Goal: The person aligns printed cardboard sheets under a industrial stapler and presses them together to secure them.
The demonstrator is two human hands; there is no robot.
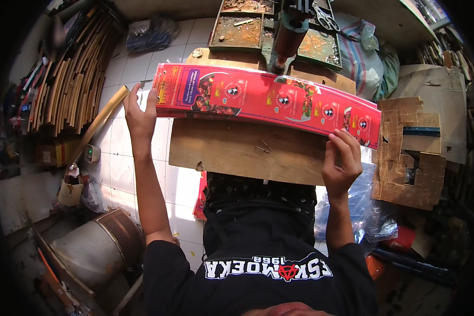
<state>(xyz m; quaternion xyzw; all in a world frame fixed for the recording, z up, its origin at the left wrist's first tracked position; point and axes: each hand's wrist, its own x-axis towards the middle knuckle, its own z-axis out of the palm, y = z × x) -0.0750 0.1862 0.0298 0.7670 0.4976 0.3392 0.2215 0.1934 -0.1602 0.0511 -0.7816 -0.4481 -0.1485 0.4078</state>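
Observation:
A long stack of red printed sheets (263,100), with food pictures and small emblems, lies crosswise over a wooden board (221,145). My left hand (140,113) is at its left end, thumb and fingers around the clear edge there. At the near right edge, my right hand (342,163) has its curled fingertips on the sheets. Just beyond the middle of the stack, the dark upright shaft of a bench machine (289,39) comes down close to its far edge. A small bent piece of wire (263,148) rests on the board in front of the sheets.
Metal trays of small scraps (238,32) flank the machine, with scissors (326,20) at the right one. Cut cardboard (413,179) and a striped sack (359,60) are on the right. Stacked boards (68,79), a curved pole (97,124) and a metal drum (97,247) stand left.

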